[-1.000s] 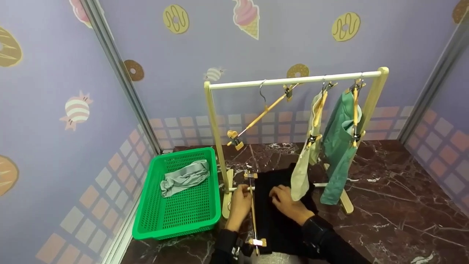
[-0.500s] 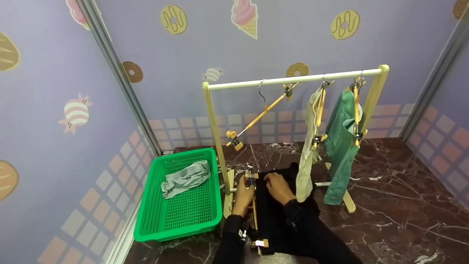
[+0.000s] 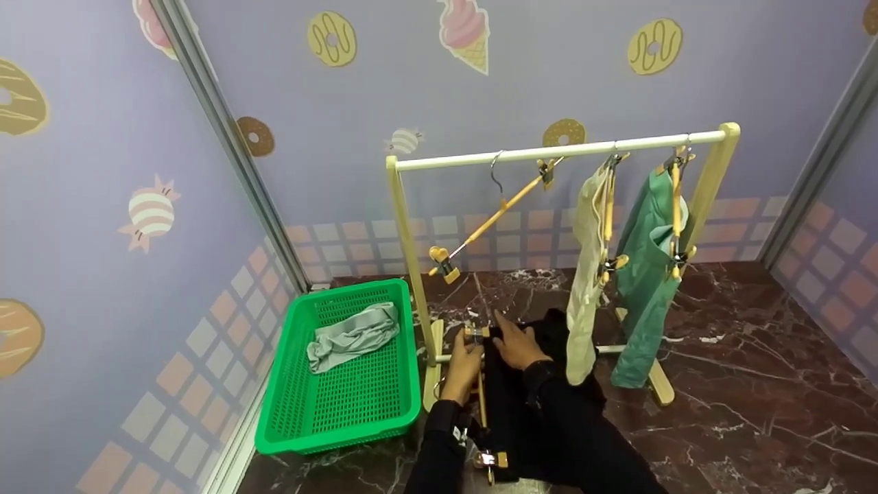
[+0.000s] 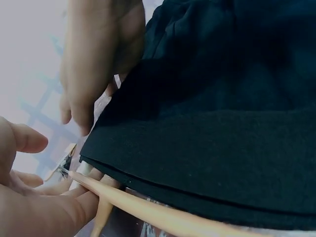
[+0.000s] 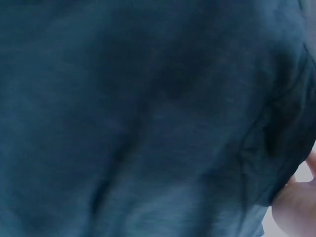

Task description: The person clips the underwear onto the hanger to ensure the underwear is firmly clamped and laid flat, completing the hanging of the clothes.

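Observation:
A black garment (image 3: 502, 412) lies flat on the floor, its straight waistband edge (image 4: 207, 182) beside a wooden clip hanger (image 3: 482, 406). My left hand (image 3: 464, 363) is at the hanger's far end, next to the far clip (image 3: 477, 332). In the left wrist view its fingers reach under the hanger bar and the cloth edge, thumb held apart. My right hand (image 3: 518, 345) is at the garment's far corner, fingers pointing toward the clip. Dark cloth (image 5: 148, 118) fills most of the right wrist view. The near clip (image 3: 491, 460) lies by the waistband's near end.
A wooden rack (image 3: 562, 152) stands behind, carrying a bare clip hanger (image 3: 503, 209), cream trousers (image 3: 585, 295) and green trousers (image 3: 645, 302). The cream trousers hang close to my right arm. At left, a green basket (image 3: 267, 405) holds a grey garment (image 3: 353, 336).
My right hand has slid over the garment toward its far corner, near the clip. My left hand has moved up along the hanger to the far clip. The cream trousers have swung slightly right.

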Tool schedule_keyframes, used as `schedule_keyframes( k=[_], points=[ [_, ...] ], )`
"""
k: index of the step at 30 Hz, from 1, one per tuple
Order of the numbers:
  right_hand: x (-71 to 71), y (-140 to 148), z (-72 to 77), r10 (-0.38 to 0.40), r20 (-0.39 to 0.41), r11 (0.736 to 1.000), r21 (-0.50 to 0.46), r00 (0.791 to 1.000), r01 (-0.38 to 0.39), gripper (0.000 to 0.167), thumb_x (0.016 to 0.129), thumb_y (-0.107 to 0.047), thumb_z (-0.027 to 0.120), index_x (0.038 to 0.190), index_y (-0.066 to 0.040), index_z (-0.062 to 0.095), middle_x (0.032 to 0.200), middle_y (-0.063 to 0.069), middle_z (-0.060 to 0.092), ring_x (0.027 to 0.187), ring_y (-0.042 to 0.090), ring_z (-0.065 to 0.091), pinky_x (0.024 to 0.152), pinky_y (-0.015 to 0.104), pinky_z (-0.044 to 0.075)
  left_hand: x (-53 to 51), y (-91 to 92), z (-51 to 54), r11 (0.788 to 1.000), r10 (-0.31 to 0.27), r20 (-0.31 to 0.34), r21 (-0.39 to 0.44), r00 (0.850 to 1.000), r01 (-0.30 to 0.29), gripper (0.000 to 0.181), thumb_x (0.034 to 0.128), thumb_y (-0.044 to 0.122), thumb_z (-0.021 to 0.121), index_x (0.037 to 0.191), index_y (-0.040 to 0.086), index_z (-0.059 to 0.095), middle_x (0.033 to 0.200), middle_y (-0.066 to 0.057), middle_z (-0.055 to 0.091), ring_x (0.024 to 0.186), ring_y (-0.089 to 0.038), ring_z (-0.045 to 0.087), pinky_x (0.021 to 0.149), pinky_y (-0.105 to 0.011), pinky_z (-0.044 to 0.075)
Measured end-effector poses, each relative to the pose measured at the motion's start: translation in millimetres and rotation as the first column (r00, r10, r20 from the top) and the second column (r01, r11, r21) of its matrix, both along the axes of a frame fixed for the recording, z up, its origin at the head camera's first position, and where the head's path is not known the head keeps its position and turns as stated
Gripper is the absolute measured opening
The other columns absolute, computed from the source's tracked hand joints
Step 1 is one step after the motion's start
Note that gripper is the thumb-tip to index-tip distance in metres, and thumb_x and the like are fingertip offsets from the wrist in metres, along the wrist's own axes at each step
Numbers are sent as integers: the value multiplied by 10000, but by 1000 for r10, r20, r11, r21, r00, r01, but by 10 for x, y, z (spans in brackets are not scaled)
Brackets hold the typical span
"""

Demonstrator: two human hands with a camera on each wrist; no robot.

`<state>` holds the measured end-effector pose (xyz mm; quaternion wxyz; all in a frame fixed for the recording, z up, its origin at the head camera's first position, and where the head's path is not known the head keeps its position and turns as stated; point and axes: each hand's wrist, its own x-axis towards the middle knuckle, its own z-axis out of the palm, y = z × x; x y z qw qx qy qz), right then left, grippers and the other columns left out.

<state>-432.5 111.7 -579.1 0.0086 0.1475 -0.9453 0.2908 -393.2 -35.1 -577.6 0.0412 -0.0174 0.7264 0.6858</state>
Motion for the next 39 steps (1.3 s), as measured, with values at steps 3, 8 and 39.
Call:
schedule_keyframes(
  k=[3, 8, 39],
  points=[
    [-27, -24, 29, 17, 72, 999, 41, 997, -20, 580, 1074, -138, 497, 1593, -20, 269, 1520, 300, 424, 1379, 464, 437, 1158, 665, 172, 5, -16, -16, 1000, 26, 5, 0, 1000, -26, 611, 1083, 109, 420, 1602, -24, 128, 1464, -326, 437, 1311, -436, 505, 1019, -512, 472],
    [-100, -59, 36, -66, 129, 997, 39, 989, 62, 592, 1058, -151, 551, 1575, -12, 298, 1521, 337, 367, 1377, 552, 351, 1102, 661, 302, 1, -28, 1, 998, 56, 53, 35, 997, -58, 631, 1074, 165, 466, 1590, -38, 164, 1487, -322, 424, 1340, -438, 479, 1015, -502, 476],
    [239, 471, 798, 34, -131, 952, -299, 991, -72, 166, 1006, -248, 665, 1020, -91, 716, 659, -1, 645, 528, 129, 617, 573, 297, 504, -84, -39, 527, 923, 48, 104, 374, 993, -83, 511, 1069, 385, 524, 1365, -18, 418, 1220, -219, 592, 1025, -300, 607, 913, -483, 525]
  ],
)
